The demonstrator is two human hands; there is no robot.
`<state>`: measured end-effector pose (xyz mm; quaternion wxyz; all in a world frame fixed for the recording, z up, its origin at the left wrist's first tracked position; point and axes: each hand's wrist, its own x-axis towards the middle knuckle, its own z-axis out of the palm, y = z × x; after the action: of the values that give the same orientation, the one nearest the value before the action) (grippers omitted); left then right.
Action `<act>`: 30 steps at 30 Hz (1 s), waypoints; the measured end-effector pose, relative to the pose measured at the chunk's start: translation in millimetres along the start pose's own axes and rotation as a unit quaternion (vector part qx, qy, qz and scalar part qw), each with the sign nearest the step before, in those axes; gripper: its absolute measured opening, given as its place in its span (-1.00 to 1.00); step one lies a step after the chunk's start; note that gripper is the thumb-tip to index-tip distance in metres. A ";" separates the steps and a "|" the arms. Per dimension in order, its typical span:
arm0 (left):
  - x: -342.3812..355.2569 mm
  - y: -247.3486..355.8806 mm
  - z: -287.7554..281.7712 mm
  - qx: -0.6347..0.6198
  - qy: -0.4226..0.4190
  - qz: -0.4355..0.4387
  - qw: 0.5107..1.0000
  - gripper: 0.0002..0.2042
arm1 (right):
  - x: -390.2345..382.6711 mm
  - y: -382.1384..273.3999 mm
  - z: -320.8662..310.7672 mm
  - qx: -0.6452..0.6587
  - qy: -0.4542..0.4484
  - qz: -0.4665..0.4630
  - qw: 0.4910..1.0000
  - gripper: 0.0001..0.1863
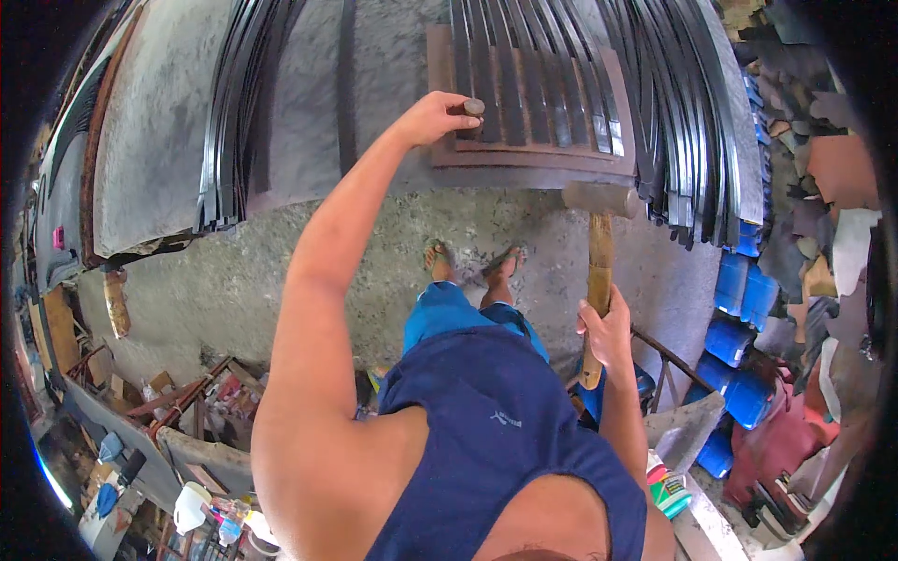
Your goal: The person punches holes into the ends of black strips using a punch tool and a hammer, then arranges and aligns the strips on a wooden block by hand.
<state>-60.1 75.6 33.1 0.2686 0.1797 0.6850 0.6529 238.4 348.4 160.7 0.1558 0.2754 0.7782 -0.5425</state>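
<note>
At twelve o'clock, my left grip (436, 119) pinches a round-topped tool (473, 108) beside dark strips (535, 98); toward three, my right grip (610, 331) clamps a wooden-handled mallet (600, 254). Poor aim, I judge, could land a blow on the left grip.

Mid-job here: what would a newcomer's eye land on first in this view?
Probably the large hammer, held by its wooden handle in the right hand, its head by the worktable edge. Next, the left hand holding a round-topped tool at the left of the dark strips on a brown board. The bright blue objects stacked at the right also stand out.
</note>
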 end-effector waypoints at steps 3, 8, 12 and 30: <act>-1.4 -1.4 -1.0 0.024 -0.003 0.001 1.000 -0.73 | 8.2 -12.0 9.5 -0.018 0.011 -0.037 0.999 -0.68; 1.5 -8.6 1.6 0.025 -0.002 0.000 1.000 -0.71 | 25.0 -66.0 13.4 0.005 0.049 -0.171 0.984 -0.74; -5.6 -12.4 9.4 0.096 0.021 0.055 0.994 -0.68 | 30.4 -143.7 15.0 0.117 0.110 -0.406 0.899 -0.82; -17.6 7.5 37.3 -0.017 0.007 0.033 0.999 -0.70 | 0.9 -26.5 23.3 -0.293 -0.173 0.039 0.940 -0.62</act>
<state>-24.5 95.5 42.8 0.2454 0.1930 0.6698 0.6738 220.6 320.1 171.9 0.3826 0.1497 0.8526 -0.3230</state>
